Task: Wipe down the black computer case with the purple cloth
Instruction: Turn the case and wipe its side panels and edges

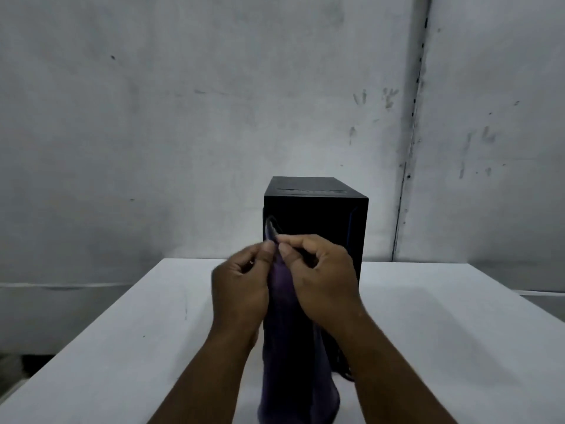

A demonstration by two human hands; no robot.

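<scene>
The black computer case (316, 215) stands upright on the white table (443, 332), toward its far edge, with its narrow face turned to the camera; nothing else lies on the table, and only the purple cloth (286, 347) and the two hands come between the camera and the case, hiding the lower part of that face. The cloth hangs in a long fold from the fingertips down to the bottom edge of the view, its top corner poking up above the fingers against the case's left side; whether the cloth touches the case cannot be told. The left hand (241, 283) and the right hand (324, 276) are raised side by side in front of the case, almost touching; each pinches the cloth's upper edge between thumb and forefinger, the other fingers curled in; both forearms rise from the bottom edge and converge. The table is plain and bare, with a few faint marks; behind it stands a grey, smudged wall (183, 117) with a vertical seam (412, 133) on the right.
</scene>
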